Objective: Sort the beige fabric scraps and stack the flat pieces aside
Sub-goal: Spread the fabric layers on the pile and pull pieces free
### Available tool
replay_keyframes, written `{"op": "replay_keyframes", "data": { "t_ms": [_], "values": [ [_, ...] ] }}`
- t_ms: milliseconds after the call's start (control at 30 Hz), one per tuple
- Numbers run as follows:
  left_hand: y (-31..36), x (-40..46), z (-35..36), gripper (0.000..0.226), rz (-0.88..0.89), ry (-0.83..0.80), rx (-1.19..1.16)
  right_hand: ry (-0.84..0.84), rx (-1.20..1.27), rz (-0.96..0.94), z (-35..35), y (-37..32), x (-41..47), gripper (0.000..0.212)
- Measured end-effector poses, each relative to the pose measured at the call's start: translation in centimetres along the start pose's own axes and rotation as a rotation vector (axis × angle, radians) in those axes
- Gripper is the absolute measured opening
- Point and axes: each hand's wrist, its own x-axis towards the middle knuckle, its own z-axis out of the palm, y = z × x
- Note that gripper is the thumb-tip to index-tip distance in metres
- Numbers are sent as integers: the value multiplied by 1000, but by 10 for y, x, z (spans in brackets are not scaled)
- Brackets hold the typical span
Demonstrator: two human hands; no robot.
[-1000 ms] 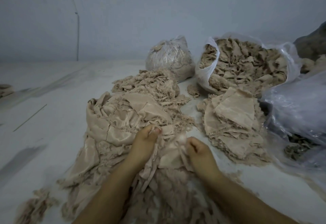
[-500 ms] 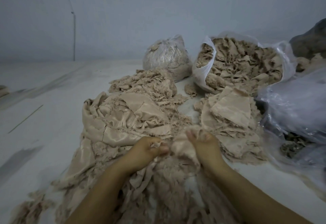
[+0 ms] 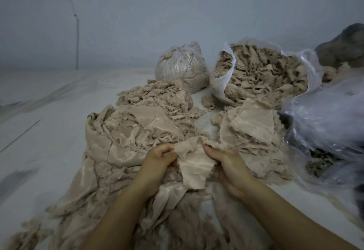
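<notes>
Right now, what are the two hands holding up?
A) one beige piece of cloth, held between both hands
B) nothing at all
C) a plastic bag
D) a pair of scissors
A: the left hand and right hand each grip an edge of the same beige scrap, stretched between them.

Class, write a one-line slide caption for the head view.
Both hands, left hand and right hand, hold a beige fabric scrap above the unsorted heap, beside the flat stack.
</notes>
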Motion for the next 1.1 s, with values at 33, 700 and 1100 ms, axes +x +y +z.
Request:
{"op": "replay_keyframes", "data": {
  "t_ms": [33,700,1100],
  "values": [
    [1,-1,-1,22,24,-27,56,17,-18,-10,-2,-2,2,13],
    [12,-9,-29,23,565,-181,939,-89,-595,-441,24,17,-16,13],
    [8,-9,-13,13,290,-265,776,-241,-146,-216,-2,10,-12,35]
  ]
}}
